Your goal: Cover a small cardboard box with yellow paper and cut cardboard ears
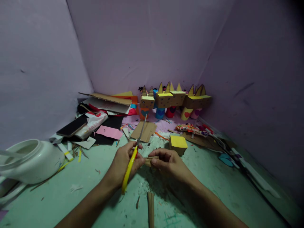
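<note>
My left hand (123, 160) is closed around a pair of scissors (130, 166) with yellow handles, the blades pointing away from me. Between the fingertips of my right hand (169, 163) is a small folded piece of brown cardboard (148, 161). My left fingertips reach its near end; whether they also grip it I cannot tell. Just beyond my right hand sits a small cardboard box (178, 145) with a yellow top. A narrow cardboard strip (151, 209) lies on the table nearer to me.
Cardboard-headed figures (163, 100) with striped horns stand along the back wall. Paper and cardboard scraps (106, 132) pile up at the left, behind a white pot (45, 160). A flat cardboard piece (143, 131) lies mid-table. A patterned cloth (191, 129) and sticks lie at the right.
</note>
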The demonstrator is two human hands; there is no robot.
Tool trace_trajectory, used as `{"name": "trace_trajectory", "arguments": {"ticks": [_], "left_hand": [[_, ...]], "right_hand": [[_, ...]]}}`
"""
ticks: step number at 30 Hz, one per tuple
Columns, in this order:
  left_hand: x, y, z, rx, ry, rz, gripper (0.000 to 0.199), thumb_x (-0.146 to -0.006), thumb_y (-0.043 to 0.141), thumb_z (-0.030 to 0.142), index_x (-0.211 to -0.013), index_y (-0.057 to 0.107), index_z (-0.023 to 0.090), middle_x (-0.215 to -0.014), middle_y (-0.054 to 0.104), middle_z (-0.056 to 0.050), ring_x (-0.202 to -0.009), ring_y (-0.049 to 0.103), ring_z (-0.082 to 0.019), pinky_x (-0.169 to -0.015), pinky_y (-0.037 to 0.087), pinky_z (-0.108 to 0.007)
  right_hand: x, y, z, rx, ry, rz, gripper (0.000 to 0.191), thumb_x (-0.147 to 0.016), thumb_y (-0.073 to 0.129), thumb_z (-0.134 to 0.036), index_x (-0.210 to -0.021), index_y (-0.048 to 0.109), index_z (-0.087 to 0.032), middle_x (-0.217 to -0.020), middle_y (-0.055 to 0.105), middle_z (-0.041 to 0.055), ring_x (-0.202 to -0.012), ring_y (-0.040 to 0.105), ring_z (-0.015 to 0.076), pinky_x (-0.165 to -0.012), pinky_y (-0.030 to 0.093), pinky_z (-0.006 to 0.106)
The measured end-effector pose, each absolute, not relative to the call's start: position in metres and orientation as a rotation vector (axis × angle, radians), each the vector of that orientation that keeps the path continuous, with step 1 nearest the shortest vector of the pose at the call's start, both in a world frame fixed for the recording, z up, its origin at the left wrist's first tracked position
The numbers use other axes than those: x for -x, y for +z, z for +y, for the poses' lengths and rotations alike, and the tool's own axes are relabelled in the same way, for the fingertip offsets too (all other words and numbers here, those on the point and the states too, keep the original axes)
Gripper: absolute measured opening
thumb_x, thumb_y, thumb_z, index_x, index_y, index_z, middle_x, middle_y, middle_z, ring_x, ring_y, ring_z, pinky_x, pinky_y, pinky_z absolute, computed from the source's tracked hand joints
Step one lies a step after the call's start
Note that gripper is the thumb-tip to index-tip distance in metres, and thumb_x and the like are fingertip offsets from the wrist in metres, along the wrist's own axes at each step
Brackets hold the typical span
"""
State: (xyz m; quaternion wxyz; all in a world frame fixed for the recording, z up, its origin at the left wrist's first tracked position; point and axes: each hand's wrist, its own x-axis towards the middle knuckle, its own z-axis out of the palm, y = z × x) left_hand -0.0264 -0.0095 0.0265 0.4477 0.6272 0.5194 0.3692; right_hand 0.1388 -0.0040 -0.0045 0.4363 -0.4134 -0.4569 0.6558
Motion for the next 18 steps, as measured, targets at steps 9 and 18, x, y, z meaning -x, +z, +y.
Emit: {"name": "trace_trajectory", "arguments": {"ticks": [9, 18], "left_hand": [[0.018, 0.013, -0.01, -1.243, 1.191, 1.231, 0.035, -0.065, 0.062, 0.023, -0.095, 0.044, 0.018, -0.06, 0.052, 0.006, -0.044, 0.049, -0.009, -0.041, 0.041, -0.02], [0.012, 0.017, -0.014, -1.425, 1.121, 1.301, 0.024, -0.076, 0.055, 0.034, -0.091, 0.046, 0.018, -0.059, 0.051, 0.005, -0.043, 0.047, -0.009, -0.041, 0.04, -0.021]], "right_hand": [[-0.135, -0.009, -0.005, 0.981, 1.681, -1.033, 0.032, -0.053, 0.08, -0.034, -0.074, 0.068, -0.012, -0.06, 0.062, 0.0005, -0.048, 0.048, 0.0071, -0.045, 0.035, 0.019], [-0.132, -0.004, -0.007, 0.982, 1.539, -0.813, 0.023, -0.05, 0.079, -0.027, -0.062, 0.065, -0.013, -0.052, 0.059, -0.0018, -0.046, 0.05, 0.0081, -0.047, 0.04, 0.02]]}}
